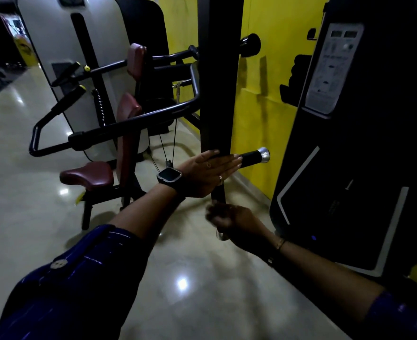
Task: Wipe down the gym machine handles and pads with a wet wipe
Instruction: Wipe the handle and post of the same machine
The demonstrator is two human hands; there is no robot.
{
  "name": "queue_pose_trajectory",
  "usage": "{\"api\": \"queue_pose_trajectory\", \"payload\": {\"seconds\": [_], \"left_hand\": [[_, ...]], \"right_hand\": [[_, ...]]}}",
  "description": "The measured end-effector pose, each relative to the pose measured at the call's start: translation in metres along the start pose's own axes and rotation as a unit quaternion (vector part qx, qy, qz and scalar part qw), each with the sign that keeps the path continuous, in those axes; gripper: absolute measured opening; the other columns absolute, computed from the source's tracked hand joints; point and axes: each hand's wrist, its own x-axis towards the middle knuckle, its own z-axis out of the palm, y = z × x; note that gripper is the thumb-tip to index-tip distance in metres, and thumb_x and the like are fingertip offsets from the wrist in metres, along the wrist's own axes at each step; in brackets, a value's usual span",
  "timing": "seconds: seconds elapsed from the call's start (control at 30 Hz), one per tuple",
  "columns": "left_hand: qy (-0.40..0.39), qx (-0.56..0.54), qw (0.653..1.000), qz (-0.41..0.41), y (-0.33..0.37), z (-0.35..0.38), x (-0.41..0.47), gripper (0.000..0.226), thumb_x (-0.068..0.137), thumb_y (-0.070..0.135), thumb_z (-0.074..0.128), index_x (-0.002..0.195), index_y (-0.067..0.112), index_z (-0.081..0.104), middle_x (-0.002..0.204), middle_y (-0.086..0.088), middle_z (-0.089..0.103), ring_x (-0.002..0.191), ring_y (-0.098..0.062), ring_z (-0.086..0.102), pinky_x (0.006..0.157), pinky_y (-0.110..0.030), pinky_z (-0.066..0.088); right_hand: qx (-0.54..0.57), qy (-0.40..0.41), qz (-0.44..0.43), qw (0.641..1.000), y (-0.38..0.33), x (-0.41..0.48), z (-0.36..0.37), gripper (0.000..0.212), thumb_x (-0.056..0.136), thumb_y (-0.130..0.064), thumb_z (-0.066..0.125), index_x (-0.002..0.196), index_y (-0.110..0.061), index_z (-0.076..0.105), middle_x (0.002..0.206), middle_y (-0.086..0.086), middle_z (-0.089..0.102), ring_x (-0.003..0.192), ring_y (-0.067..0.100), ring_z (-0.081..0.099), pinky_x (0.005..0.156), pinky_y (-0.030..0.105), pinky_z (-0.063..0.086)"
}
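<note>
A tall black machine arm point(218, 77) hangs down in the middle of the view. Two black handles with chrome end caps stick out at its lower end. My left hand point(208, 174) lies flat with straight fingers against the bottom of the arm, beside the horizontal handle point(255, 155). Below it, my right hand point(232, 220) is curled round the lower handle point(218, 192), whose chrome cap shows under the fist. The hand is blurred, and no wet wipe can be made out in it.
A seated machine with maroon seat point(87, 175) and maroon pads point(127, 111) stands to the left, its black lever bars point(133, 119) reaching toward me. A black weight-stack housing point(349, 143) stands on the right against the yellow wall point(263, 106). Glossy floor point(178, 278) lies below.
</note>
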Motion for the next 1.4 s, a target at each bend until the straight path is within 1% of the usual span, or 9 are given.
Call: {"api": "queue_pose_trajectory", "payload": {"seconds": [0.07, 0.17, 0.47, 0.63, 0.93, 1.0, 1.1, 1.2, 1.4], "left_hand": [[-0.007, 0.002, 1.000, 0.007, 0.000, -0.001, 0.000, 0.054, 0.097, 0.026, 0.041, 0.148, 0.011, 0.040, 0.153, -0.004, 0.040, 0.143, -0.018, 0.034, 0.119, -0.042, 0.013], [-0.011, 0.009, 1.000, 0.016, -0.002, -0.004, 0.000, 0.055, 0.096, 0.024, 0.035, 0.149, 0.010, 0.038, 0.153, -0.004, 0.040, 0.143, -0.018, 0.035, 0.118, -0.042, 0.013], [-0.004, -0.020, 1.000, -0.021, 0.008, 0.000, 0.000, 0.059, 0.096, 0.022, 0.041, 0.152, 0.009, 0.032, 0.157, -0.005, 0.032, 0.146, -0.020, 0.026, 0.117, -0.040, 0.023], [0.002, -0.004, 1.000, -0.024, 0.007, -0.002, 0.002, 0.059, 0.095, 0.020, 0.037, 0.152, 0.008, 0.029, 0.157, -0.006, 0.027, 0.146, -0.018, 0.021, 0.116, -0.039, 0.023], [-0.046, -0.009, 0.998, -0.051, 0.009, -0.009, 0.002, 0.067, 0.091, 0.025, 0.046, 0.154, 0.014, 0.027, 0.158, -0.004, 0.031, 0.146, -0.019, 0.027, 0.120, -0.042, 0.006], [-0.051, -0.002, 0.997, -0.057, 0.009, -0.011, 0.003, 0.066, 0.091, 0.025, 0.045, 0.154, 0.014, 0.027, 0.158, -0.003, 0.030, 0.146, -0.018, 0.026, 0.121, -0.042, 0.000], [-0.052, 0.004, 0.997, -0.059, 0.009, -0.013, 0.004, 0.064, 0.091, 0.024, 0.042, 0.153, 0.015, 0.029, 0.158, -0.003, 0.031, 0.146, -0.018, 0.029, 0.121, -0.042, -0.003], [-0.053, 0.006, 0.997, -0.063, 0.010, -0.013, 0.004, 0.064, 0.091, 0.023, 0.041, 0.154, 0.015, 0.028, 0.158, -0.002, 0.031, 0.145, -0.018, 0.030, 0.121, -0.042, -0.004], [-0.044, 0.002, 0.997, -0.064, 0.011, -0.013, 0.004, 0.069, 0.088, 0.028, 0.051, 0.153, 0.014, 0.030, 0.157, -0.002, 0.032, 0.147, -0.017, 0.024, 0.120, -0.042, 0.001]], "right_hand": [[-0.205, -0.103, -0.171, 0.958, 0.005, 0.008, -0.010, 0.030, 0.099, -0.037, 0.046, 0.116, -0.020, 0.063, 0.126, 0.018, 0.062, 0.103, 0.007, 0.065, 0.087, 0.011, 0.047], [-0.498, -0.031, -0.437, 0.749, 0.036, 0.025, 0.000, 0.031, 0.096, -0.007, 0.040, 0.105, -0.006, 0.070, 0.109, 0.015, 0.068, 0.111, 0.030, 0.062, 0.108, 0.047, 0.039], [-0.675, -0.103, -0.438, 0.585, 0.080, -0.027, 0.027, 0.027, 0.089, -0.006, 0.056, 0.112, -0.008, 0.070, 0.117, 0.013, 0.067, 0.117, 0.035, 0.058, 0.112, 0.052, 0.029], [-0.587, 0.001, -0.456, 0.669, 0.049, 0.009, 0.018, 0.034, 0.097, -0.005, 0.036, 0.111, -0.004, 0.067, 0.114, 0.015, 0.067, 0.116, 0.036, 0.057, 0.110, 0.049, 0.033], [-0.632, -0.076, -0.441, 0.633, 0.107, -0.053, 0.028, 0.036, 0.094, -0.008, 0.046, 0.125, -0.013, 0.064, 0.135, 0.005, 0.058, 0.129, 0.023, 0.051, 0.115, 0.043, 0.026], [-0.586, -0.023, -0.425, 0.690, 0.113, -0.059, 0.018, 0.042, 0.099, -0.002, 0.032, 0.131, -0.011, 0.058, 0.135, 0.005, 0.057, 0.127, 0.020, 0.052, 0.113, 0.037, 0.033], [-0.453, 0.082, -0.319, 0.828, 0.115, -0.048, 0.004, 0.042, 0.102, -0.004, 0.025, 0.135, -0.002, 0.051, 0.131, 0.014, 0.059, 0.121, 0.024, 0.057, 0.106, 0.032, 0.040], [-0.135, 0.156, -0.015, 0.978, 0.097, -0.020, -0.005, 0.033, 0.098, -0.006, 0.041, 0.112, -0.009, 0.071, 0.114, 0.008, 0.070, 0.109, 0.023, 0.065, 0.099, 0.022, 0.043], [0.390, 0.083, 0.172, 0.901, 0.009, 0.049, -0.015, 0.028, 0.095, 0.010, 0.042, 0.107, -0.004, 0.063, 0.095, 0.002, 0.068, 0.081, 0.005, 0.066, 0.069, 0.014, 0.049]]}}
